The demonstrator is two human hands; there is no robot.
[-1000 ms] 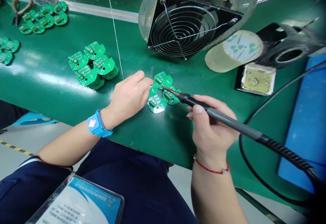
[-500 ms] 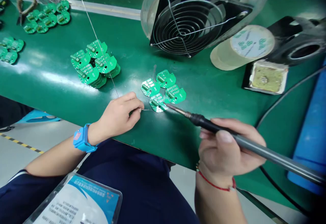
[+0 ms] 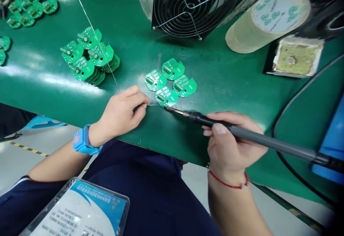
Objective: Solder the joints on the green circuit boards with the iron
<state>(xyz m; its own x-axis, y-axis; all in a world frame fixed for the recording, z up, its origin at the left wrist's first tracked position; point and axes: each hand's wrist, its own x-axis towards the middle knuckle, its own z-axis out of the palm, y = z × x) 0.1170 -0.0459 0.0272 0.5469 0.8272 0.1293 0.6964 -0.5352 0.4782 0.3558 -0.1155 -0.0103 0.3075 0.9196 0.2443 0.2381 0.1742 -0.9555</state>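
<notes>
My left hand (image 3: 125, 109) pinches a thin solder wire (image 3: 154, 105), whose free end reaches the lower edge of the nearest green circuit board (image 3: 166, 97). From the other side of that hand the wire runs up past the stacked boards. In my right hand (image 3: 233, 139) is a soldering iron (image 3: 249, 138), its fingers wrapped round the handle. The iron's tip meets the wire's end at the board's near edge. That board lies flat in a joined cluster with several others, each carrying a small green cylindrical component.
A stack of green circuit boards (image 3: 88, 58) stands left of the cluster, with more boards (image 3: 33, 8) at the far left. Behind are a fan with a wire guard (image 3: 190, 8), a pale cylinder (image 3: 242, 37) and a soldering sponge (image 3: 297, 56). A black cable (image 3: 292, 171) curves at right.
The soldering iron's tip has moved left along the nearest board, from its right side to its lower edge by the wire's end. The whole view has shifted slightly.
</notes>
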